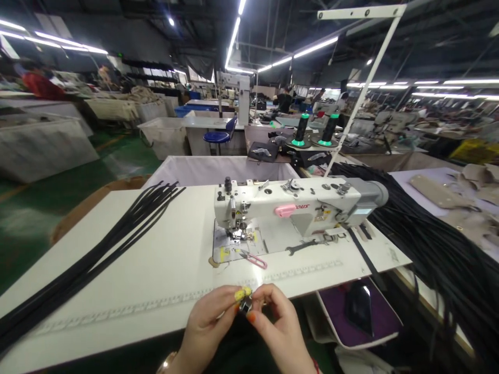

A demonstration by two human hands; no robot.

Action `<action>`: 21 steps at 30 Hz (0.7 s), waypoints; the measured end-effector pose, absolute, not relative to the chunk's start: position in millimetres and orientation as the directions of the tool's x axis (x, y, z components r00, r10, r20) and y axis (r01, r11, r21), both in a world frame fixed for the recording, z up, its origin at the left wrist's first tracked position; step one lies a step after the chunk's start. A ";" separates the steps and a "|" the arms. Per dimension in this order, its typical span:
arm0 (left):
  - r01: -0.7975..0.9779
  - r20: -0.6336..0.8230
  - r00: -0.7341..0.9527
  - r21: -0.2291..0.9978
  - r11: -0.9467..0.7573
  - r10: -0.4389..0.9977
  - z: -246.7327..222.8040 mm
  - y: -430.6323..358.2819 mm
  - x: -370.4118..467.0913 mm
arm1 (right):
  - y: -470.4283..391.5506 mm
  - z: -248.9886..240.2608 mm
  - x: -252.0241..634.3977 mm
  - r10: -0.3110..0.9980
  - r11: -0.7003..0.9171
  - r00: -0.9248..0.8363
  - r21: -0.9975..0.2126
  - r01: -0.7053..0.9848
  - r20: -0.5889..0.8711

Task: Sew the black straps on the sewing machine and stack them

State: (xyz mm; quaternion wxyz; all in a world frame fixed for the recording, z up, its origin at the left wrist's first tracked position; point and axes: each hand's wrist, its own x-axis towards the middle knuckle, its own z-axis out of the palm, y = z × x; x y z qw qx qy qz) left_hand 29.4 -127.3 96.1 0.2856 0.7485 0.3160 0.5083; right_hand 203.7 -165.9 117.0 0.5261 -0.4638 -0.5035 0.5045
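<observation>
My left hand (210,324) and my right hand (278,324) meet at the table's front edge, fingertips pinching a small shiny metal part (245,303) between them. Its exact kind is too small to tell. Something yellow, perhaps tape, covers a left fingertip. Just beyond the hands lie pink-handled thread snips (255,259). Behind these stands a white sewing machine (268,200), its needle area facing left. To the right of the snips, a wrench (302,246) rests on the machine bed. A printed ruler strip (156,303) runs along the front of the white table (183,249).
Long black straps (97,259) cross the table's left side. More black straps (429,249) heap up at the right. Two dark thread cones (302,130) stand behind the machine beside a white thread stand (368,85). A phone-like dark device (356,306) lies on a purple tray (331,317).
</observation>
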 end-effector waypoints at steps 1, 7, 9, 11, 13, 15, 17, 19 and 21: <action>0.177 0.560 0.302 0.762 -0.622 0.772 95.8 -128.0 29.7 | -164.8 115.4 203.9 0.997 0.074 0.007 -0.997 -0.038 0.074; 0.017 0.401 0.362 0.900 -0.436 0.841 88.5 -138.7 31.0 | -157.8 101.3 204.2 0.985 0.149 0.082 -0.989 0.006 0.149; -0.020 0.382 0.349 0.916 -0.401 0.856 86.5 -139.2 33.5 | -157.1 98.6 205.2 0.983 0.174 0.059 -0.984 0.035 0.176; 0.006 0.382 0.326 0.914 -0.406 0.865 87.4 -136.6 36.2 | -157.9 97.6 207.6 0.982 0.188 0.022 -0.982 0.038 0.188; 0.066 0.394 0.348 0.895 -0.441 0.851 91.3 -131.9 38.2 | -159.9 98.0 211.2 0.979 0.203 0.003 -0.979 0.036 0.203; 0.111 0.419 0.393 0.862 -0.494 0.819 95.6 -127.3 39.3 | -161.8 100.2 215.2 0.968 0.252 0.000 -0.966 0.060 0.253; 0.138 0.448 0.418 0.828 -0.543 0.790 97.0 -124.7 39.7 | -162.5 104.2 218.7 0.946 0.323 -0.018 -0.934 0.152 0.324; 0.164 0.463 0.413 0.809 -0.564 0.784 93.7 -124.8 39.4 | -161.6 108.8 221.6 0.921 0.383 -0.050 -0.878 0.288 0.386; 0.170 0.423 0.392 0.839 -0.516 0.817 87.0 -127.3 38.9 | -159.5 111.9 223.9 0.902 0.415 -0.071 -0.813 0.408 0.425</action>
